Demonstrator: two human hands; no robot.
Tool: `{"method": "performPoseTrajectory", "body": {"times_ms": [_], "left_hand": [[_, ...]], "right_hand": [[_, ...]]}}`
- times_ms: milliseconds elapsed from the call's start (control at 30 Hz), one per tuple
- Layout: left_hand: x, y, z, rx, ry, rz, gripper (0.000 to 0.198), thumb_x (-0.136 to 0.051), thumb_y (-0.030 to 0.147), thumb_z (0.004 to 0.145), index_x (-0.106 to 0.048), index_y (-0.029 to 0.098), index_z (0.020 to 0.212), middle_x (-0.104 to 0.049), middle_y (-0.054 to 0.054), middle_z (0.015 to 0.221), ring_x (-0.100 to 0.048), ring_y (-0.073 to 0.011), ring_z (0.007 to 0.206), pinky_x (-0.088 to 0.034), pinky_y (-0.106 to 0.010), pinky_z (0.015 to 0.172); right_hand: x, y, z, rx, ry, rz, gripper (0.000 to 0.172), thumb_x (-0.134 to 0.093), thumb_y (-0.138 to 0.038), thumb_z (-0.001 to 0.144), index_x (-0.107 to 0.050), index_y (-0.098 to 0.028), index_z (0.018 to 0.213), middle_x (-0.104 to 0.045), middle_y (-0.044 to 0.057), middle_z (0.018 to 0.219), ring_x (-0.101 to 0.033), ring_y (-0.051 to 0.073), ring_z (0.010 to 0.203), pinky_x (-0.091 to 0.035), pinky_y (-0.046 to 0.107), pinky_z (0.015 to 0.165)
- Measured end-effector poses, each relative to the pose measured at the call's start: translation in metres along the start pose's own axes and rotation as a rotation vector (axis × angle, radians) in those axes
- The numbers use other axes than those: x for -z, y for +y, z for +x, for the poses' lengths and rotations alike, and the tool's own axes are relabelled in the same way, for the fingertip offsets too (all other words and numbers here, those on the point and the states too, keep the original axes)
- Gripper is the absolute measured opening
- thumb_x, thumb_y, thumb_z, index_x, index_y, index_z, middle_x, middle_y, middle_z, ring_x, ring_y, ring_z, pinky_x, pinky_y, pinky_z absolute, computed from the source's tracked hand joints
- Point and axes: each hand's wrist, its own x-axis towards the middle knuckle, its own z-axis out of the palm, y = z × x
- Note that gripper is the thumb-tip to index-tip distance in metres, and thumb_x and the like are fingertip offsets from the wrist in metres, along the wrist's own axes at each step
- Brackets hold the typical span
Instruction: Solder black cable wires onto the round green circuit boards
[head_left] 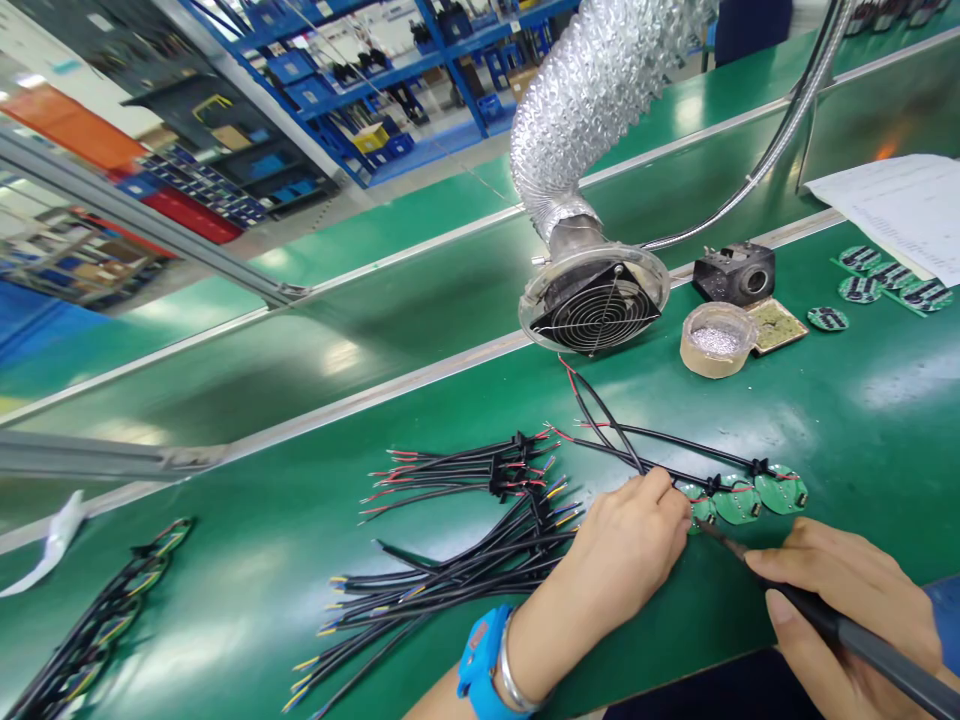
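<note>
My left hand [634, 535], with a blue band at the wrist, is closed with its fingertips at the edge of a small round green circuit board [702, 510]. A black cable [611, 425] with red-tipped wires runs into its fingers, which hide the cable's near end. My right hand [847, 590] grips a soldering iron [885, 650] like a pen. The iron's tip points at that board beside my left fingertips; whether it touches cannot be made out. Just right lie two more round boards, a middle one [739, 504] and an outer one [782, 490], both with cables attached.
Loose black cables [450, 575] lie in bundles left of my hands. A fume extractor [600, 305] hangs over the bench. Behind are a solder cup [718, 340], a sponge tray [784, 325], a black metal block [735, 273], several boards [859, 288] and papers [900, 205].
</note>
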Motion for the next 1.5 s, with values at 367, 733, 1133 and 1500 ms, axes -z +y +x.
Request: {"method": "performPoseTrajectory", "body": {"times_ms": [367, 733, 1133, 1500], "left_hand": [[-0.007, 0.001, 0.005, 0.020, 0.039, 0.038, 0.015, -0.047, 0.023, 0.098, -0.061, 0.017, 0.094, -0.060, -0.004, 0.092, -0.062, -0.0210, 0.082, -0.055, -0.033, 0.066], [-0.013, 0.001, 0.005, 0.056, 0.114, 0.009, 0.013, -0.050, 0.022, 0.096, -0.061, 0.019, 0.090, -0.059, -0.003, 0.088, -0.061, -0.0180, 0.075, -0.051, -0.028, 0.061], [-0.002, -0.004, -0.005, -0.023, 0.051, -0.033, 0.010, -0.053, 0.021, 0.093, -0.062, 0.021, 0.097, -0.062, -0.003, 0.095, -0.062, -0.0188, 0.083, -0.052, -0.030, 0.068], [-0.001, -0.002, -0.001, -0.042, 0.027, 0.056, 0.014, -0.047, 0.024, 0.098, -0.059, 0.019, 0.094, -0.062, -0.002, 0.093, -0.060, -0.0184, 0.081, -0.048, -0.030, 0.061]], "right_hand": [[-0.002, 0.000, -0.006, 0.012, 0.023, -0.001, 0.021, -0.053, -0.006, 0.080, -0.064, -0.015, 0.096, -0.062, 0.001, 0.068, -0.059, 0.012, 0.057, -0.053, 0.026, 0.055], [-0.003, -0.006, -0.026, 0.049, 0.034, -0.074, 0.022, -0.054, -0.004, 0.077, -0.065, -0.015, 0.092, -0.064, 0.001, 0.069, -0.062, 0.014, 0.060, -0.055, 0.030, 0.060], [0.009, -0.009, -0.024, -0.106, 0.092, -0.013, 0.021, -0.052, -0.009, 0.080, -0.064, -0.020, 0.093, -0.065, 0.002, 0.068, -0.065, 0.018, 0.061, -0.051, 0.031, 0.052], [0.004, -0.004, -0.020, -0.083, 0.094, 0.037, 0.020, -0.052, -0.007, 0.081, -0.063, -0.018, 0.093, -0.064, 0.001, 0.067, -0.064, 0.015, 0.060, -0.051, 0.027, 0.052]]}}
